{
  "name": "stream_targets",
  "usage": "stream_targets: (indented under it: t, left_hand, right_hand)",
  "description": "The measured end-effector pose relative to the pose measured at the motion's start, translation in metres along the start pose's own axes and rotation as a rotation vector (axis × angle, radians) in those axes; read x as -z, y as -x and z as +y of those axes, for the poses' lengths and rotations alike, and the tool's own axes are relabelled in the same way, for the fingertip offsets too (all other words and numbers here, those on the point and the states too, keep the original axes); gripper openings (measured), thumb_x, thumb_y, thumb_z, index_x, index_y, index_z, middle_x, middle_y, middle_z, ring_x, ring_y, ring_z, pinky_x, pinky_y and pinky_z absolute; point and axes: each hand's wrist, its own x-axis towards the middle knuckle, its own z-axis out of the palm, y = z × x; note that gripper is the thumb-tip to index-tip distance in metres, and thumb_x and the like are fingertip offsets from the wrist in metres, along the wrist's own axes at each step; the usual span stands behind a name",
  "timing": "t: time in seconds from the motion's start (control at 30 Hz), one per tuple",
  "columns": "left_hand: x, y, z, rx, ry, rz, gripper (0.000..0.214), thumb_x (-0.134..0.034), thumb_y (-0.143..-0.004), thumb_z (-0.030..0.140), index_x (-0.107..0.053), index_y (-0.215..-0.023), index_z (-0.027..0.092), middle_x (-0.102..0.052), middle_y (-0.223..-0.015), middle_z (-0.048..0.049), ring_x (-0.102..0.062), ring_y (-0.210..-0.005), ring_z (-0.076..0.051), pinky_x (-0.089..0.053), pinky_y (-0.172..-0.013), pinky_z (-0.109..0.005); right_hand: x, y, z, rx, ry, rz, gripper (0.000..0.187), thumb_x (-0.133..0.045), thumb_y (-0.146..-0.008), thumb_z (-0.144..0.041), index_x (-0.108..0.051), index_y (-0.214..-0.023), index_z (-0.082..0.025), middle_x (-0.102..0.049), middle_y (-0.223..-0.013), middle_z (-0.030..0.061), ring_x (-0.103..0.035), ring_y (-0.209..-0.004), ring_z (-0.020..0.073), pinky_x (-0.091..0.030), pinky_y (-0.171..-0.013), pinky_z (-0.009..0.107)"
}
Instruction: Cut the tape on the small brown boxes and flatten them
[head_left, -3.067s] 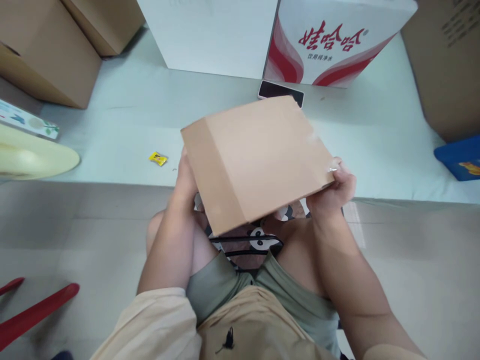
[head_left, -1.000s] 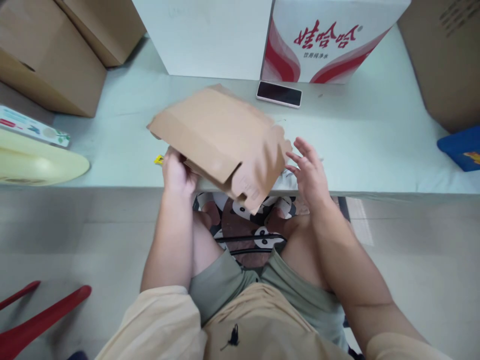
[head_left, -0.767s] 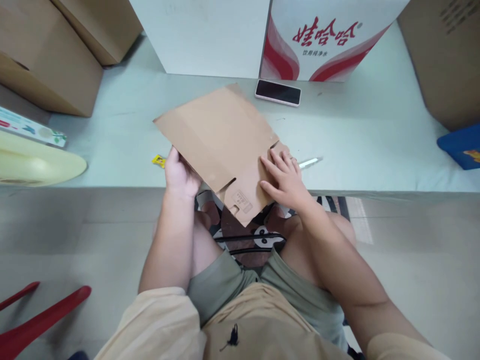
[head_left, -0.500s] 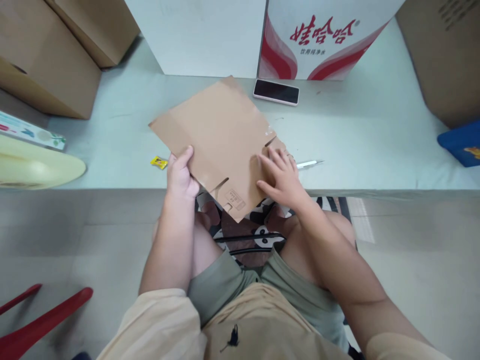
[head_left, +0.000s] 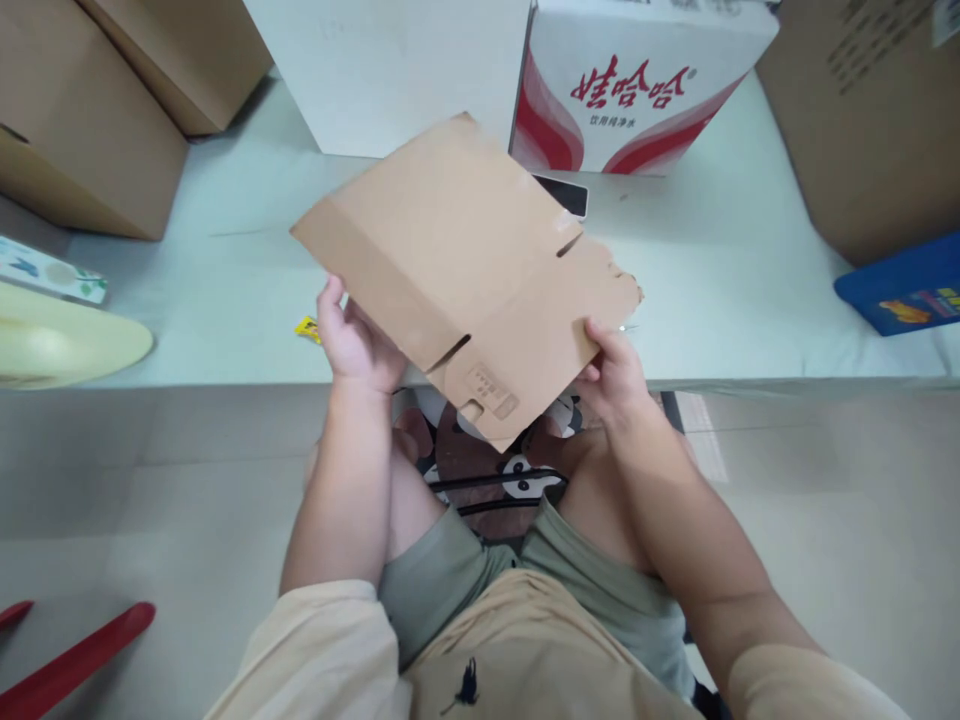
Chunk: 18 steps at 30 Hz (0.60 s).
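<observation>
A flat brown cardboard piece (head_left: 450,230) is lifted over the front of the table, tilted. It has two slots, a notch, a small printed mark at its near corner and a ragged right edge. My left hand (head_left: 356,345) holds it at the left edge, the thumb beside the rim and the other fingers partly hidden underneath. On the lower right edge, my right hand (head_left: 616,368) pinches the cardboard, thumb on top and fingers below. Close to my left hand lies a small yellow packet (head_left: 307,328). Only a sliver of a thin pen-like tool (head_left: 628,328) shows by my right hand.
A dark-screened phone (head_left: 566,195) lies partly behind the cardboard. At the back stand a white box (head_left: 397,70) and a red-and-white carton (head_left: 637,95). Brown boxes (head_left: 90,130) are at left, with a blue pack (head_left: 904,290) at right. The table edge (head_left: 750,383) runs before my knees.
My right hand has gone from lying spread on the cardboard to pinching its lower right edge. The cardboard has opened out to the right and now partly covers the phone.
</observation>
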Motion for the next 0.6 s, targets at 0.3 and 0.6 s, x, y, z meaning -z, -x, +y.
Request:
stream_targets:
  t: [0.3, 0.6]
  left_hand:
    - [-0.003, 0.001, 0.017, 0.179, 0.165, 0.062, 0.040, -0.047, -0.087, 0.060, -0.068, -0.090, 0.027, -0.075, -0.094, -0.0055, -0.070, -0.079, -0.019, -0.060, -0.069, -0.032]
    - [-0.004, -0.006, 0.013, 0.175, 0.168, -0.007, 0.040, -0.051, -0.084, 0.066, -0.064, -0.082, 0.027, -0.069, -0.077, -0.0030, -0.067, -0.069, -0.019, -0.057, -0.066, -0.033]
  right_hand:
    - [0.069, 0.024, -0.044, 0.067, -0.074, 0.298, 0.052, -0.090, -0.063, -0.047, -0.044, -0.069, -0.024, -0.033, -0.042, -0.0149, -0.039, -0.034, 0.0025, -0.039, -0.036, 0.013]
    - [0.174, -0.007, -0.129, 0.525, 0.545, 0.696, 0.037, -0.069, -0.075, -0.035, -0.036, -0.060, -0.027, -0.041, -0.053, -0.0069, -0.037, -0.038, 0.0076, -0.031, -0.032, 0.023]
